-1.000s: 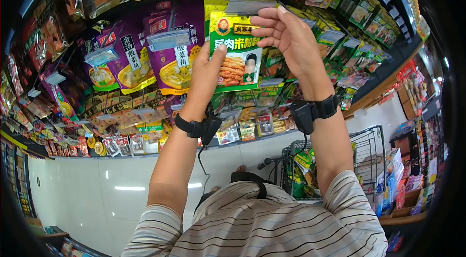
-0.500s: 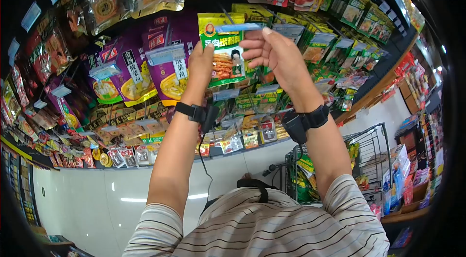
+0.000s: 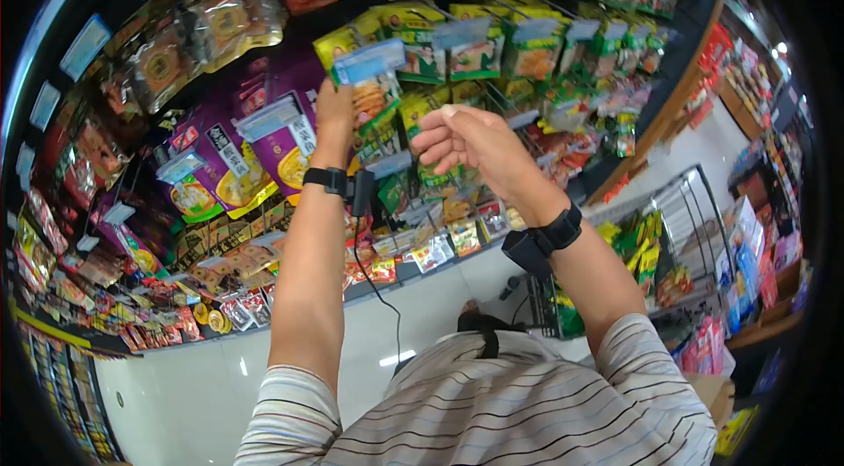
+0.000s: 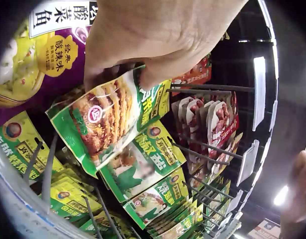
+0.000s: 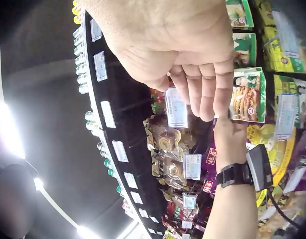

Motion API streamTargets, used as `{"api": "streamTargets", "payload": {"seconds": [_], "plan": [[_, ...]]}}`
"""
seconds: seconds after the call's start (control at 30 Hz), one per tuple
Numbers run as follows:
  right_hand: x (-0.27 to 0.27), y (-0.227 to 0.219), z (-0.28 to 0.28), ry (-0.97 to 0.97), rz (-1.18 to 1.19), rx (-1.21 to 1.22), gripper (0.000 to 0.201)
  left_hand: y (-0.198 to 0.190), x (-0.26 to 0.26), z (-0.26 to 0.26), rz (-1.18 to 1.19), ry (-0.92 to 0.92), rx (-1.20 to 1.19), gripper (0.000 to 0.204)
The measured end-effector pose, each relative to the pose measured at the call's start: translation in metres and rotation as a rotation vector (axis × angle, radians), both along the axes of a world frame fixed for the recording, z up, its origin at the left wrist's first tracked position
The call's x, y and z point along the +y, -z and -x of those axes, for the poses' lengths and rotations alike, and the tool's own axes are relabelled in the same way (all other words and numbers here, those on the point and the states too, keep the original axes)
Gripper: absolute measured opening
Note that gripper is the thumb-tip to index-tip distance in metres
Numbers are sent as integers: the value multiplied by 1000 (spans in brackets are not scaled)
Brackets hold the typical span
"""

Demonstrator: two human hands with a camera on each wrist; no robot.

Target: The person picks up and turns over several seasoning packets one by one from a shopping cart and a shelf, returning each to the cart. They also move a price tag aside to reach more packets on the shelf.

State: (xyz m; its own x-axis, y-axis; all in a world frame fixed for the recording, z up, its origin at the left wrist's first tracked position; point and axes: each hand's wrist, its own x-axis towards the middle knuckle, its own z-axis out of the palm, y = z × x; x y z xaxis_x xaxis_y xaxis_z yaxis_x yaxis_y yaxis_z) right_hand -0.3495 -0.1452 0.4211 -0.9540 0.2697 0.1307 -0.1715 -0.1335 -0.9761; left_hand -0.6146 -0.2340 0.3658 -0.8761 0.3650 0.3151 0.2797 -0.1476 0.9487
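My left hand [image 3: 335, 111] is raised to the hanging rack, and its fingers [image 4: 143, 74] pinch the top edge of a green packet [image 4: 105, 117] printed with fried food. In the left wrist view the packet hangs tilted below my hand, in front of a row of more green packets [image 4: 143, 162] threaded on wire pegs [image 4: 207, 88]. Seen from the head, the packet [image 3: 374, 101] sits just under a pale blue price tag [image 3: 369, 61] at the end of its peg, with purple packets [image 3: 281, 145] hanging just to the left.

My right hand [image 3: 466, 142] hovers near the left one but apart from it, holding nothing; its fingers [image 5: 205, 92] are loosely curled with the palm turned toward me. In the right wrist view the green packet [image 5: 247, 94] shows beyond those fingers, above my left wrist with its black strap [image 5: 235, 174].

A wire cart [image 3: 677, 229] stands lower right, on the pale floor [image 3: 202, 378].
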Motion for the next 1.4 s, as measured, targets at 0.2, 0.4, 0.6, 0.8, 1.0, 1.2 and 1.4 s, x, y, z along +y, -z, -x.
{"api": "streamTargets", "payload": {"seconds": [0.2,0.4,0.6,0.8,1.0,1.2,1.4], "plan": [[-15,60,-58,-47,25,-135,44,53,-38,77,446,80,661,14],[-22,132,-127,33,96,-319,39,8,-95,-75,156,79,251,47],[-25,178,-206,173,98,-487,34,70,-117,-159,217,203,111,39],[-8,183,-273,342,134,-629,30,139,-132,-208,363,448,-207,33],[9,204,-307,400,188,-637,31,157,-138,-245,544,580,-393,28],[50,226,-354,328,167,-653,32,153,-109,-286,636,619,-427,31],[146,226,-430,548,257,-564,30,145,-71,-346,670,564,-467,32]]}}
